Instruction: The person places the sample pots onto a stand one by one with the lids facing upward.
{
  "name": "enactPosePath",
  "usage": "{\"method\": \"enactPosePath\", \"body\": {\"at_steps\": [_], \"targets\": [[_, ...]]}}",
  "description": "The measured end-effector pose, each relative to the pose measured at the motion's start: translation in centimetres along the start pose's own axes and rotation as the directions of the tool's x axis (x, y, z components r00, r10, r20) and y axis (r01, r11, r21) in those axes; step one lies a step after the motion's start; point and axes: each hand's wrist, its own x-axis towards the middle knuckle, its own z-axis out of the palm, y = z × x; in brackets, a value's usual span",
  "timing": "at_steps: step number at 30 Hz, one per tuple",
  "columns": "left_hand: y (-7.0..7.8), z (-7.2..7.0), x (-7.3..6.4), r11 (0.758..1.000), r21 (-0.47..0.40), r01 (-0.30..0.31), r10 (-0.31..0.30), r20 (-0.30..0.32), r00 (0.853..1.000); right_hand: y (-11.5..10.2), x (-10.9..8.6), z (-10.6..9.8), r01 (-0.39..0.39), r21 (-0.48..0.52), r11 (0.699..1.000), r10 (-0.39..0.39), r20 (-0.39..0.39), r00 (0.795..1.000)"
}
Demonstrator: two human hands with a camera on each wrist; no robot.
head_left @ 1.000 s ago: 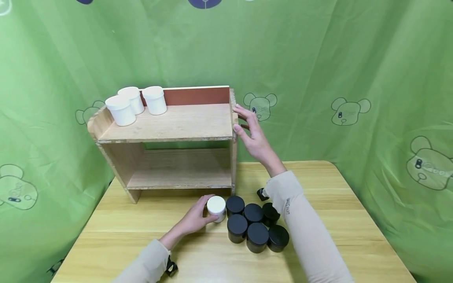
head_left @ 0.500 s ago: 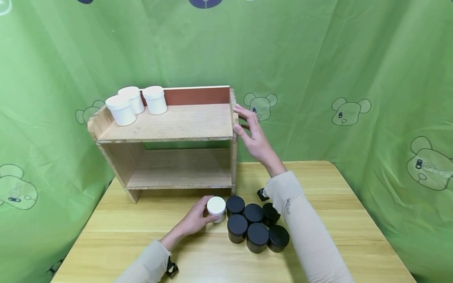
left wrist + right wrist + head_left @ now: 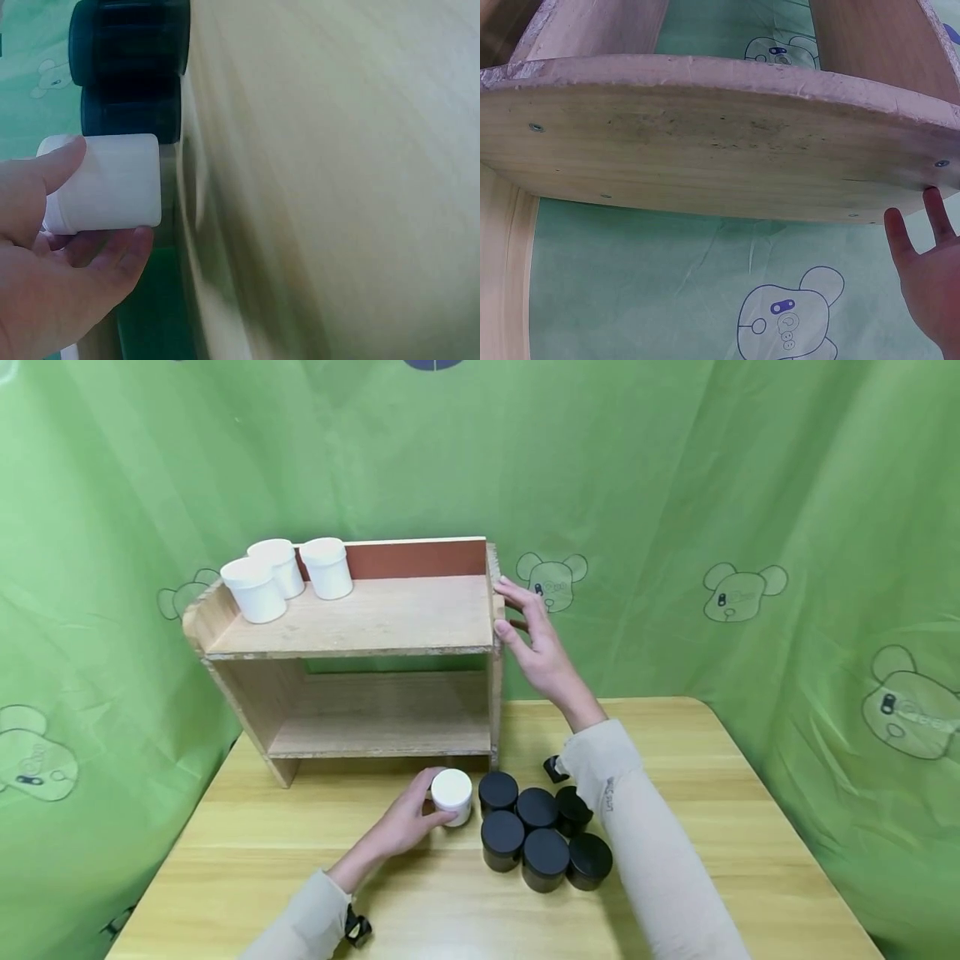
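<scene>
My left hand (image 3: pixel 408 817) grips a white lidded jar (image 3: pixel 452 795) between thumb and fingers, in front of the wooden shelf. In the left wrist view the thumb lies along one side of the white jar (image 3: pixel 112 180) and the fingers along the other. Black-lidded jars (image 3: pixel 503 837) stand in a cluster just right of it. Up at the right side panel of the shelf (image 3: pixel 420 618), my right hand (image 3: pixel 540 647) touches the wood with spread fingers. The right wrist view has its fingertips against the panel (image 3: pixel 720 150). Three white jars (image 3: pixel 327 568) stand at the top shelf's left end.
The two-tier shelf stands at the back left of the wooden table (image 3: pixel 675 860). A green curtain (image 3: pixel 637 468) with bear drawings hangs behind and at both sides. Black wrist straps (image 3: pixel 555 769) show at the sleeves.
My left hand and the white jar have shifted slightly left, widening the gap to the black jars. The right hand stays at the shelf's side.
</scene>
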Motion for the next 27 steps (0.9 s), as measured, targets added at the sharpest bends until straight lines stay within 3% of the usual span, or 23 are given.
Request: {"method": "enactPosePath", "body": {"at_steps": [8,19,27], "targets": [[1.4,-0.9,-0.4,0.999,-0.027,-0.018,0.018,-0.005,1.0,-0.1,0.0,0.1,-0.014,0.01,1.0,0.014,0.006,1.0],[3.9,-3.2,-1.1,0.997,0.058,-0.042,0.045,-0.037,0.998,-0.2,0.3,0.2,-0.001,0.015,1.0,0.001,0.0,1.0],[5.6,-4.1,-1.5,0.991,0.081,-0.102,0.108,-0.068,0.992,-0.2,0.0,0.2,-0.015,0.016,1.0,0.015,0.0,1.0]]}}
